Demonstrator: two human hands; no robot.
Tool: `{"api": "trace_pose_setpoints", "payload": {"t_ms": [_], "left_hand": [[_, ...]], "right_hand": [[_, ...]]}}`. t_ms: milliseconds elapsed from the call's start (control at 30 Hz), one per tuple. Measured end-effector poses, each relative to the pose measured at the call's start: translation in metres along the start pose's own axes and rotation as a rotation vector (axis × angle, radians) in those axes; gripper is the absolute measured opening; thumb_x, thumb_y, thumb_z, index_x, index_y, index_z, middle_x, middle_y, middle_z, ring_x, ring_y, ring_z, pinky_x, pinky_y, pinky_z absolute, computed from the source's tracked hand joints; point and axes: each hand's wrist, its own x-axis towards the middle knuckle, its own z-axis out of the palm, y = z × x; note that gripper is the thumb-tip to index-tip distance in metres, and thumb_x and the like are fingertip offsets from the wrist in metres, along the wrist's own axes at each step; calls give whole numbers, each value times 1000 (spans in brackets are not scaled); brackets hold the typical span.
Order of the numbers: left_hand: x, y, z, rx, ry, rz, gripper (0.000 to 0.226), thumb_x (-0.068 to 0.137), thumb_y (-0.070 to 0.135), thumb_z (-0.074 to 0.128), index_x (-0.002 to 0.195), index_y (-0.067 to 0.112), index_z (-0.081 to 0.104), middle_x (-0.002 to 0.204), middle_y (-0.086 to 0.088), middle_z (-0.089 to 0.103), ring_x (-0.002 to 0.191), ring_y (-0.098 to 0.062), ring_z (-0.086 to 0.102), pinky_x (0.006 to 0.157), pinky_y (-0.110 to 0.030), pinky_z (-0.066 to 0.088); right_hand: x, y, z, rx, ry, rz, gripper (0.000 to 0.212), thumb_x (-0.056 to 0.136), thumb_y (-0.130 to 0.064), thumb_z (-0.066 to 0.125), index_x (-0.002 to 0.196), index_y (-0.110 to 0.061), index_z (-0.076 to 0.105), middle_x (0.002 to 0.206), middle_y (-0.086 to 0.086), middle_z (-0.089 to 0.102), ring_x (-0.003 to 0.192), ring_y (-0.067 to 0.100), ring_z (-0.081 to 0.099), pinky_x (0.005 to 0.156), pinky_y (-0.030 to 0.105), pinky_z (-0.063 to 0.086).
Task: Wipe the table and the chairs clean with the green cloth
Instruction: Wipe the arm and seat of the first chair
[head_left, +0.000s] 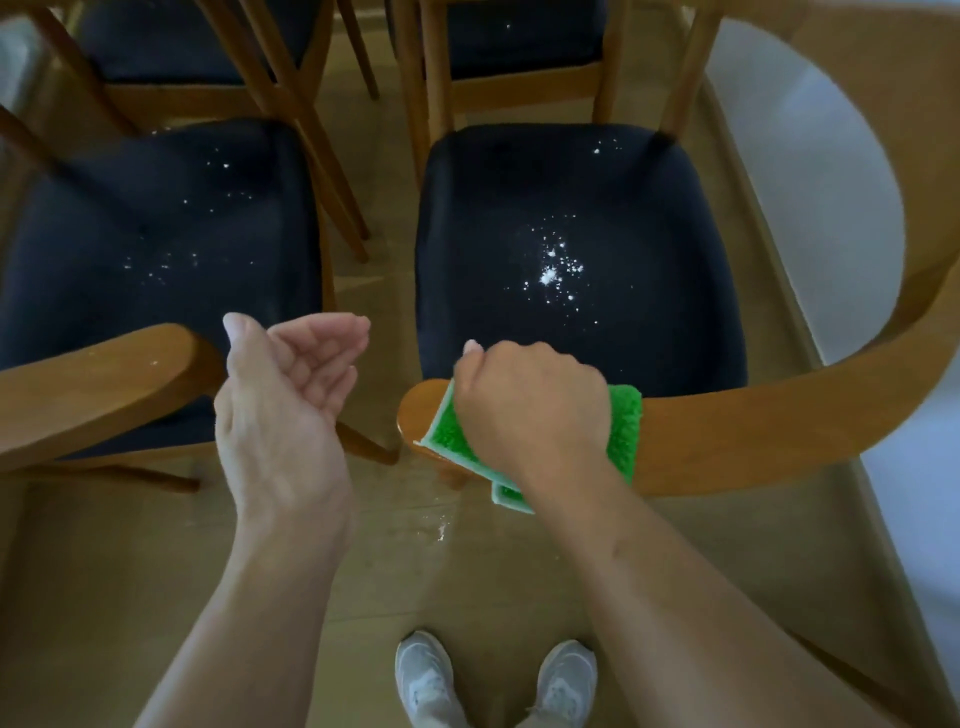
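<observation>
A: Head view, down at the bottom: two pale shoes (496, 680) on the wood floor (156, 597), and both bare forearms reaching up from there.

B: Right hand (530, 405) is curled round the green cloth (621, 431), fingers wrapped over it, and the cloth is draped on the near left end of the right chair's armrest (753, 441).

A: Left hand (291, 384)?

B: Holding nothing. Palm turned up, fingers loosely bent, hovering in the gap between the two near chairs.

A: Look at that right seat (582, 218), dark cushion with white crumbs (556, 270) clustered mid-seat and a few more far right.

B: Left seat (156, 223) too, thinner scatter across it. A small pale smear shows on the floor just near the cloth.

A: Two more chairs (311, 104) stand far behind, and the right one's seat also shows a speck or two.
</observation>
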Motion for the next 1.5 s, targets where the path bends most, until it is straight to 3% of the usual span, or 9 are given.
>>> {"api": "trace_pose_setpoints", "payload": {"t_ms": [133, 267, 467, 633, 767, 933, 1033, 1267, 1500], "left_hand": [[-5, 2, -2, 92, 9, 21, 58, 98, 47, 22, 83, 24, 73, 95, 1, 74, 97, -12, 68, 96, -39, 46], [-6, 6, 3, 139, -22, 108, 55, 96, 46, 23, 78, 32, 73, 98, 6, 73, 103, -7, 64, 98, -34, 43], [-15, 3, 34, 175, -216, 192, 53, 99, 43, 20, 83, 35, 70, 99, 11, 72, 103, -3, 63, 91, -27, 45], [-19, -1, 34, 149, -261, 215, 51, 99, 42, 21, 84, 37, 69, 98, 13, 72, 103, -4, 63, 91, -31, 47], [-21, -3, 28, 129, -242, 171, 50, 99, 42, 21, 86, 33, 68, 97, 11, 72, 102, -4, 63, 93, -32, 48], [-30, -4, 46, 205, -293, 182, 53, 98, 47, 21, 88, 30, 70, 93, 17, 71, 100, 0, 62, 88, -25, 46], [-38, -12, 64, 262, -386, 201, 55, 97, 54, 20, 94, 30, 70, 95, 19, 69, 101, 3, 61, 86, -23, 44], [-70, -45, 137, 259, -565, 219, 45, 100, 40, 26, 94, 21, 68, 87, 10, 68, 89, 2, 61, 76, -12, 45], [-99, -50, 191, 651, -742, 543, 51, 101, 40, 17, 100, 20, 64, 98, 8, 64, 95, -3, 55, 91, -28, 44]], "right_hand": [[-8, -52, 19, -7, 64, -209, 42, 99, -36, 30, 87, -18, 65, 87, 6, 66, 82, 30, 57, 70, 41, 22], [-28, -51, 20, -89, 46, -453, 21, 92, -29, 47, 104, -19, 60, 105, 6, 62, 99, 29, 51, 84, 44, 33], [-53, 21, 15, -172, 129, -375, 62, 87, -58, 38, 129, -13, 49, 119, 8, 57, 109, 30, 53, 102, 48, 34], [-58, 58, 7, -229, 170, -251, 74, 88, -73, 29, 124, -13, 54, 112, 10, 60, 107, 33, 55, 102, 52, 33], [-65, 20, 15, -122, 208, -33, 67, 97, -59, 15, 126, -14, 55, 124, 11, 58, 120, 34, 49, 104, 56, 30], [-67, -7, 21, -75, 102, -197, 74, 79, -50, 30, 143, -13, 36, 143, 10, 43, 138, 32, 33, 113, 56, 21], [-67, 24, 13, -43, 54, -363, 70, 88, -48, 29, 151, -18, 24, 154, 3, 31, 146, 22, 20, 119, 49, 15], [-66, 142, -16, -116, 104, -175, 59, 99, -41, 28, 152, -15, 28, 157, 3, 30, 146, 20, 23, 117, 47, 21], [-50, 185, -19, 80, 360, -189, 74, 53, -7, 91, 119, 0, 58, 115, 23, 65, 117, 30, 47, 97, 57, 43]]}}
